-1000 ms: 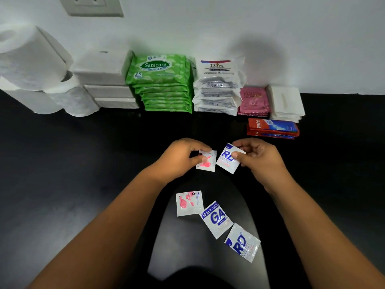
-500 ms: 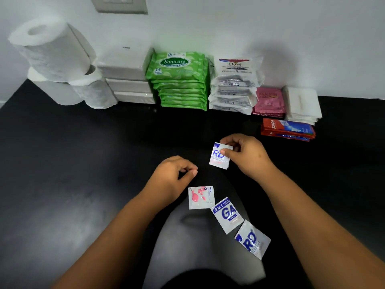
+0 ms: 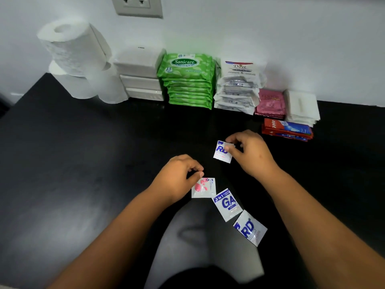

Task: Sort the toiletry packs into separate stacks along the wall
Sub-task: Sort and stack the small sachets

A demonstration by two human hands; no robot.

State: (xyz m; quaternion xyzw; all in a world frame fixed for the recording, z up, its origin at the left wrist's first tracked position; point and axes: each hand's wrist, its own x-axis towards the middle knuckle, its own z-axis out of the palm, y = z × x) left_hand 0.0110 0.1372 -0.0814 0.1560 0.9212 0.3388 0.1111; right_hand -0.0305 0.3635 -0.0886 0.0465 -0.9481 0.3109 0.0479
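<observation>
Sachets remain unsorted near me; my left hand (image 3: 179,178) has set the pink sachet (image 3: 203,187) back down, fingertips curled at its corner; my right hand (image 3: 249,153) still pinches a blue sachet (image 3: 221,152), undelivered.

This looks like a room in a home or lodging, with a glossy black table (image 3: 83,163) pushed against a plain white wall (image 3: 270,28) that carries a double power socket (image 3: 136,6). Household toiletries line the wall: toilet paper rolls (image 3: 73,51), boxed white tissues (image 3: 139,74), green Sanicare wipe packs (image 3: 187,80), Dove packs (image 3: 237,84), and small sachet stacks (image 3: 270,103).
</observation>
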